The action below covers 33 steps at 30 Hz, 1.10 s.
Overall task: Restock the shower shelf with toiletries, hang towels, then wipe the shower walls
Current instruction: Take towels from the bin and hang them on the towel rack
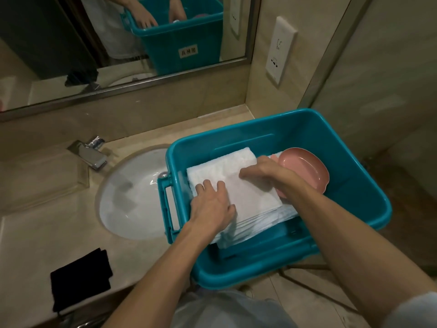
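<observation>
Forearms: both bare, entering from the bottom edge, reaching into the teal bin (350, 143); pale clothing at lower centre.
Left hand (212, 204): flat, fingers spread, pressing on the near-left part of the white towel stack (236, 185); not clamped on anything.
Right hand (264, 172): palm down on the stack's far-right part, fingers pointing left; whether it grips a fold, I cannot tell.
Hands: apart, both on the top towel.
Towels: folded, stacked inside the bin, left of centre.
Pink dish (307, 169): in the bin, just right of the towels, partly hidden by the right wrist.
Bin position: on the counter's right end, left side overlapping the sink rim, near corner overhanging the counter edge; handle (166, 207) faces the sink.
Counter (47, 228): beige stone, with an oval white sink (132, 197) set in.
Faucet (92, 155): chrome, behind the sink.
Black cloth (80, 280): folded, at the counter's near edge, well apart from the bin.
Mirror (59, 43): on the back wall, reflecting bin and hands.
Outlet plate (281, 49): white, on the right wall.
Glass panel (378, 79): far right.
</observation>
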Each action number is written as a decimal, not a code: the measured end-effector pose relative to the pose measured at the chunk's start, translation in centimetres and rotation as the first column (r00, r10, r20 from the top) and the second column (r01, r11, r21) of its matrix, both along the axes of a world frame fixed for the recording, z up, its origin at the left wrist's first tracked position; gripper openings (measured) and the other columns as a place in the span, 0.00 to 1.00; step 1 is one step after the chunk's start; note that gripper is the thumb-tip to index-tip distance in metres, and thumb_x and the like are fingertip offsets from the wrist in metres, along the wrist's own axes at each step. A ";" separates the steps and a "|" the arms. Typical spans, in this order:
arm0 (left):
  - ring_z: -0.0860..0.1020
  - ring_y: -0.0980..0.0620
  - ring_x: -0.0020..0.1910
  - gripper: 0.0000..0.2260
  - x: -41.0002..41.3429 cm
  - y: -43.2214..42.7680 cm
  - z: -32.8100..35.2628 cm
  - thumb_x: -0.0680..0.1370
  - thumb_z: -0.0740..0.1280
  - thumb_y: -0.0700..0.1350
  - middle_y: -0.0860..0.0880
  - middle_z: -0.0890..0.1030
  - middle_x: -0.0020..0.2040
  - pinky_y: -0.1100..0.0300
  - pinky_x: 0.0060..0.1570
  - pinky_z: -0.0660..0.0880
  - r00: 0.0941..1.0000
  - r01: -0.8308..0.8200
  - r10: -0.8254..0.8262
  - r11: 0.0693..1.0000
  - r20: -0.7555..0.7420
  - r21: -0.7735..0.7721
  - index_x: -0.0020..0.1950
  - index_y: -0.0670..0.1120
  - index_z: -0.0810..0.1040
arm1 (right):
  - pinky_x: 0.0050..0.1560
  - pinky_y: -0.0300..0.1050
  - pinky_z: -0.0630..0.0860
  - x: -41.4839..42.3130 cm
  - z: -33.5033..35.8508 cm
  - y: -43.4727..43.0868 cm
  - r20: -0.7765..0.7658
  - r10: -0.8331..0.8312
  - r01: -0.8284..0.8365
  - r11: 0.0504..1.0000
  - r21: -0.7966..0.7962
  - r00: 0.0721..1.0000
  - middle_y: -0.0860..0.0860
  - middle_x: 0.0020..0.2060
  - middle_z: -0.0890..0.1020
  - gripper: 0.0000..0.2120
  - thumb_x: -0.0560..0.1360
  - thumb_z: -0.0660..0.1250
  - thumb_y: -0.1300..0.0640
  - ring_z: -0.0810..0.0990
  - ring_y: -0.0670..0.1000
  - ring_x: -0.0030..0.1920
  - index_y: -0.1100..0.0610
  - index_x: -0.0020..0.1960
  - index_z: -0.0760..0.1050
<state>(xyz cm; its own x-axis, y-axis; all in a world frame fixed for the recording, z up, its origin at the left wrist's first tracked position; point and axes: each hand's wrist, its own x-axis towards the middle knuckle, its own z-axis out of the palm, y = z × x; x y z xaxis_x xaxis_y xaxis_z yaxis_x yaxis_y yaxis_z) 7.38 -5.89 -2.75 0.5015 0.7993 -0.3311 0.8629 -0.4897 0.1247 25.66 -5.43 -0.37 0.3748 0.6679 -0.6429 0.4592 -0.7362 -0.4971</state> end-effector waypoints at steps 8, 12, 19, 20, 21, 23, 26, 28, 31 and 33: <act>0.72 0.39 0.63 0.26 0.5 4.2 1.8 0.79 0.61 0.61 0.40 0.71 0.66 0.45 0.55 0.73 0.990 -0.117 0.111 0.991 0.089 0.061 0.69 0.44 0.66 | 0.55 0.64 0.81 2.0 -2.3 -1.8 -0.295 -0.170 0.208 0.973 0.101 0.940 0.59 0.60 0.79 0.39 0.52 0.84 0.41 0.84 0.60 0.55 0.59 0.57 0.78; 0.72 0.38 0.65 0.36 1.3 6.2 1.9 0.76 0.62 0.65 0.39 0.71 0.69 0.45 0.61 0.72 0.911 -0.308 0.352 0.927 0.216 -0.213 0.75 0.44 0.57 | 0.40 0.42 0.83 1.2 2.1 -3.6 -0.285 -0.160 0.217 0.959 0.181 0.945 0.53 0.53 0.83 0.27 0.62 0.81 0.49 0.85 0.49 0.46 0.57 0.56 0.77; 0.78 0.48 0.63 0.49 2.2 5.9 -0.6 0.58 0.70 0.79 0.52 0.79 0.67 0.48 0.67 0.72 0.570 -0.276 0.754 0.551 0.328 -0.787 0.70 0.51 0.75 | 0.42 0.45 0.82 4.0 5.1 -8.0 -0.257 -0.143 0.229 0.911 0.342 0.956 0.47 0.48 0.86 0.23 0.65 0.81 0.51 0.86 0.48 0.45 0.52 0.56 0.77; 0.80 0.48 0.61 0.41 2.7 5.3 0.4 0.63 0.72 0.75 0.51 0.82 0.63 0.49 0.65 0.73 0.521 -0.219 0.773 0.532 0.363 -0.818 0.68 0.50 0.77 | 0.44 0.48 0.82 4.5 5.2 -8.4 -0.265 -0.151 0.243 0.900 0.361 0.952 0.47 0.48 0.86 0.24 0.64 0.81 0.50 0.86 0.49 0.45 0.51 0.55 0.77; 0.81 0.47 0.59 0.31 3.3 4.7 1.6 0.70 0.73 0.67 0.50 0.84 0.60 0.51 0.62 0.75 0.479 -0.142 0.778 0.526 0.407 -0.838 0.65 0.48 0.79 | 0.46 0.50 0.83 4.9 5.7 -8.9 -0.276 -0.167 0.267 0.886 0.378 0.947 0.47 0.49 0.86 0.24 0.63 0.82 0.50 0.86 0.49 0.46 0.50 0.55 0.77; 0.82 0.47 0.56 0.18 4.2 4.3 3.0 0.77 0.71 0.54 0.48 0.85 0.56 0.53 0.55 0.77 0.412 -0.035 0.778 0.533 0.474 -0.845 0.62 0.46 0.80 | 0.45 0.50 0.82 5.6 6.3 -9.7 -0.318 -0.201 0.327 0.847 0.419 0.927 0.49 0.50 0.85 0.23 0.66 0.81 0.53 0.85 0.51 0.47 0.53 0.57 0.76; 0.83 0.47 0.56 0.15 5.3 4.0 5.3 0.78 0.71 0.48 0.47 0.85 0.58 0.54 0.52 0.79 0.361 0.014 0.745 0.598 0.561 -0.802 0.63 0.46 0.79 | 0.44 0.49 0.81 6.8 6.6 -10.7 -0.316 -0.278 0.406 0.776 0.483 0.907 0.49 0.52 0.83 0.23 0.68 0.80 0.53 0.83 0.51 0.49 0.54 0.58 0.75; 0.83 0.48 0.57 0.16 5.9 3.7 6.8 0.77 0.72 0.48 0.50 0.85 0.57 0.53 0.55 0.79 0.366 0.028 0.699 0.651 0.614 -0.758 0.64 0.48 0.79 | 0.48 0.52 0.82 7.4 6.9 -11.4 -0.325 -0.304 0.439 0.719 0.538 0.896 0.49 0.52 0.83 0.23 0.67 0.80 0.52 0.83 0.52 0.50 0.53 0.58 0.75; 0.82 0.49 0.58 0.16 6.5 3.4 9.4 0.77 0.73 0.49 0.52 0.85 0.58 0.49 0.60 0.78 0.352 0.061 0.649 0.703 0.674 -0.709 0.63 0.50 0.79 | 0.51 0.55 0.83 8.1 7.4 -12.6 -0.372 -0.305 0.478 0.634 0.608 0.877 0.48 0.50 0.86 0.20 0.68 0.79 0.52 0.86 0.51 0.50 0.53 0.57 0.79; 0.82 0.49 0.59 0.18 7.0 3.2 11.0 0.77 0.73 0.50 0.51 0.84 0.59 0.49 0.60 0.78 0.323 0.082 0.631 0.724 0.705 -0.685 0.66 0.50 0.77 | 0.54 0.57 0.83 8.0 8.4 -13.5 -0.411 -0.291 0.501 0.578 0.644 0.864 0.49 0.50 0.87 0.16 0.71 0.77 0.51 0.86 0.51 0.50 0.54 0.57 0.80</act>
